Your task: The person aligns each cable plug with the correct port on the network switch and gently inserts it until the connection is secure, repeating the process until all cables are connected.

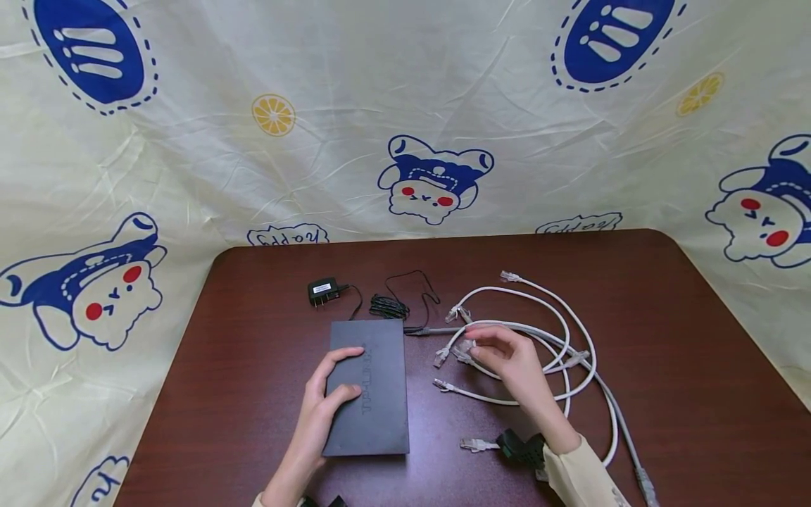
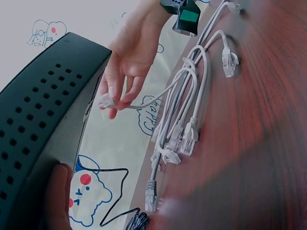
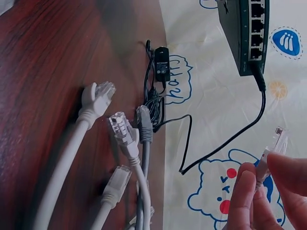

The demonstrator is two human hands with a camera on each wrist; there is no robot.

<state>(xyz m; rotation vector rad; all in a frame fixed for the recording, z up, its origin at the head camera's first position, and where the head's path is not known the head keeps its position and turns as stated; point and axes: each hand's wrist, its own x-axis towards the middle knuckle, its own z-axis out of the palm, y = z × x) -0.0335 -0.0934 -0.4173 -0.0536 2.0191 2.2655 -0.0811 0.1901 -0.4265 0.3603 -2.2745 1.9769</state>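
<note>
My left hand grips a dark network switch by its left edge, with "TP-LINK" lettering on the upper face. In the right wrist view the switch is raised, its row of ports facing me and a black power lead plugged in at the end. My right hand pinches the clear plug of a white Ethernet cable between thumb and fingers. That plug is apart from the ports. In the left wrist view the vented side of the switch hides most of my left hand.
Several white Ethernet cables and a grey one lie looped on the right of the brown table. A black power adapter and its coiled cord are behind the switch. A patterned cloth hangs beyond.
</note>
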